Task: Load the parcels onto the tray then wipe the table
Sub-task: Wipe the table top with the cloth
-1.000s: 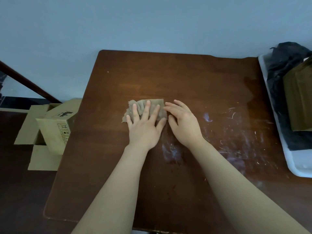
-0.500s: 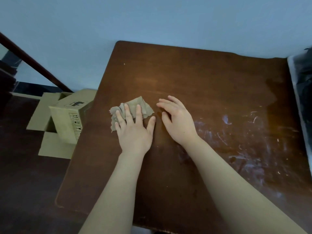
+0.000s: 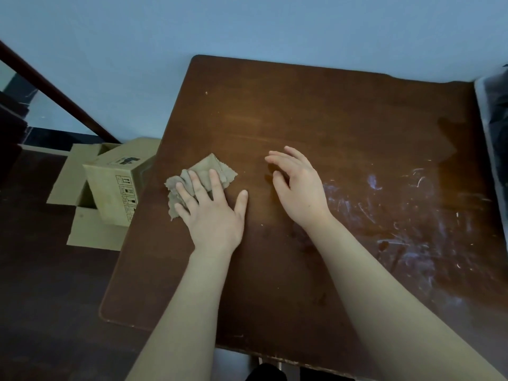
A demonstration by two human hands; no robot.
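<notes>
Since the earlier frame the cloth (image 3: 204,171) has travelled leftward with the left grip (image 3: 211,215) and now lies close to the desk's (image 3: 330,119) left edge. The right grip (image 3: 299,188) no longer shares the cloth and sits well apart from it, near the desk's middle.

Left grip: fingers spread and fairly straight, pressing flat on the near part of the cloth, thumb out on bare wood. It clamps nothing. Right grip: fingers loosely bent, empty. Whether it rests on the wood or hovers just above cannot be told.

The cloth is a small grey-brown rag with frayed edges, rumpled into folds under the fingers. Judgement: light, limp and without stiffness; it will bunch and ride up rather than slide as a sheet. Best control is a flat palm over its middle with downward pressure; pinching a corner would only drag a tail.

No parcels show on the desk, so loading appears finished. Only the white rim of the tray (image 3: 485,111) shows at the right edge, with dark contents that cannot be identified.

White smears (image 3: 412,215) remain on the desk's right half, so wiping is judged incomplete. A cardboard box (image 3: 115,188) stands on the floor beside the left edge.
</notes>
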